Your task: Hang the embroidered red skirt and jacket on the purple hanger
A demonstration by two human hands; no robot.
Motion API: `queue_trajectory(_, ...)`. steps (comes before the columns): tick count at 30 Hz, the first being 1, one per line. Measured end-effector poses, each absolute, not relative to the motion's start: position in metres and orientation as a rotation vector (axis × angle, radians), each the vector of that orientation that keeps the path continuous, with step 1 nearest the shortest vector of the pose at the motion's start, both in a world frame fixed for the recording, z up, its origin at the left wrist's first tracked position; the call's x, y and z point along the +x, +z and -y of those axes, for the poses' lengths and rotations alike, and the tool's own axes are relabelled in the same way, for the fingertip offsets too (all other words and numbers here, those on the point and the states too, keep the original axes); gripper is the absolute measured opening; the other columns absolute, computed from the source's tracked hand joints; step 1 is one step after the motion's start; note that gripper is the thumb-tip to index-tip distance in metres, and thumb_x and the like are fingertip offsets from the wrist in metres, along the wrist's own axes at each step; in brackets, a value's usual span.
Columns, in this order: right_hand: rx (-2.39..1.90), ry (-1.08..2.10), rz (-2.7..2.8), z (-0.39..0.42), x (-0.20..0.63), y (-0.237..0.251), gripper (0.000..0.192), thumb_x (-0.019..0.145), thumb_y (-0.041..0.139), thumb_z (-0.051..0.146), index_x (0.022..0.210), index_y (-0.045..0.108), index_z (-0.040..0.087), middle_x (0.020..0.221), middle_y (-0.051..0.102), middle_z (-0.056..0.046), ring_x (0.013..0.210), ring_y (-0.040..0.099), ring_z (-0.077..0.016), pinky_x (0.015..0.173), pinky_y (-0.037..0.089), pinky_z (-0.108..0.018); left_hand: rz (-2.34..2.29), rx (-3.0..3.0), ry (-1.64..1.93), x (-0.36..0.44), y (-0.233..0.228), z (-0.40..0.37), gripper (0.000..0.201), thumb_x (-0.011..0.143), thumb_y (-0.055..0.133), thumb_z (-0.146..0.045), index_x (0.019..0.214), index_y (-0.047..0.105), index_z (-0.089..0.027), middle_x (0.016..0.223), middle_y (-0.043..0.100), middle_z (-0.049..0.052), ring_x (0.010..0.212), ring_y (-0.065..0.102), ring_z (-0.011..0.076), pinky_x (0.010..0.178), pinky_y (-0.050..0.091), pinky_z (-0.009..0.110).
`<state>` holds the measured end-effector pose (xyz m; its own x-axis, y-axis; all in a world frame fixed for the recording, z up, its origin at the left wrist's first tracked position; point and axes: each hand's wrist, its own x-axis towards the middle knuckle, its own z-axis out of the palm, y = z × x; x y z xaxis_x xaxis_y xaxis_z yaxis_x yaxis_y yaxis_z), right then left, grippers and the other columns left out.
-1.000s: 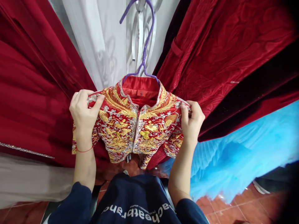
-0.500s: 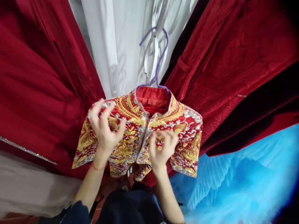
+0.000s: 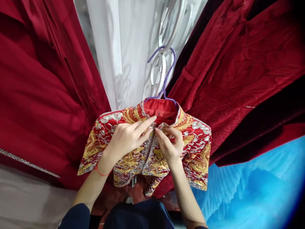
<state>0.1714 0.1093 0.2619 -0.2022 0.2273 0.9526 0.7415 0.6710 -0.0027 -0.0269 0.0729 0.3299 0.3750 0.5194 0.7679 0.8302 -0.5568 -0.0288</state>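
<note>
Dark red garments hang on either side, parted so that a gap stays free between them. A white curtain closes the back of that gap, and blue pleated fabric lies low on the right. The embroidered jacket, red with gold and silver thread, hangs in the gap on a purple hanger; hung this way, its front faces the person and its shoulders spread flat.

Both hands meet at the collar opening, just below the size label. The left hand lies on the left front panel, fingers extended and close together, tips at the centre seam. The right hand has its fingers curled narrow, pinching the collar edge at the closure. The two panel edges are thus held together at the neck.
</note>
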Motion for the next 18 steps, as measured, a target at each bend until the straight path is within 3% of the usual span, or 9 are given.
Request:
queue_trajectory(7, -0.621, -0.595, 1.785, -0.109, 0.168, 0.255, 0.025, 0.094, 0.059, 0.013, 0.113, 0.072, 0.021, 0.092, 0.067, -0.009, 0.085, 0.065, -0.0166, 0.073, 0.057, -0.028, 1.386, -2.246, -0.982, -0.014, 0.329, -0.082, 0.021, 0.098, 0.054, -0.04, 0.102, 0.065, -0.022, 0.067, 0.071, -0.003, 0.058, 0.069, 0.0157, 0.051, 0.041, 0.023)
queue_trajectory(12, -0.655, -0.632, 1.826, -0.106, 0.165, 0.246, 0.019, 0.096, 0.056, 0.015, 0.108, 0.07, 0.02, 0.091, 0.069, -0.01, 0.081, 0.067, -0.0175, 0.069, 0.058, -0.029, 1.357, -2.25, -1.2, -0.016, 0.322, -0.08, 0.019, 0.098, 0.054, -0.038, 0.098, 0.064, -0.022, 0.072, 0.073, -0.003, 0.06, 0.07, 0.0128, 0.055, 0.043, 0.022)
queue_trajectory(18, -0.643, -0.53, 1.929, -0.091, 0.166, 0.234, 0.016, 0.094, 0.059, 0.012, 0.108, 0.067, 0.013, 0.089, 0.072, -0.011, 0.074, 0.066, -0.0159, 0.065, 0.054, -0.027, 1.3, -2.139, -1.105, -0.015, 0.327, -0.074, 0.019, 0.098, 0.055, -0.039, 0.095, 0.064, -0.023, 0.067, 0.072, -0.006, 0.055, 0.068, 0.0128, 0.049, 0.035, 0.024)
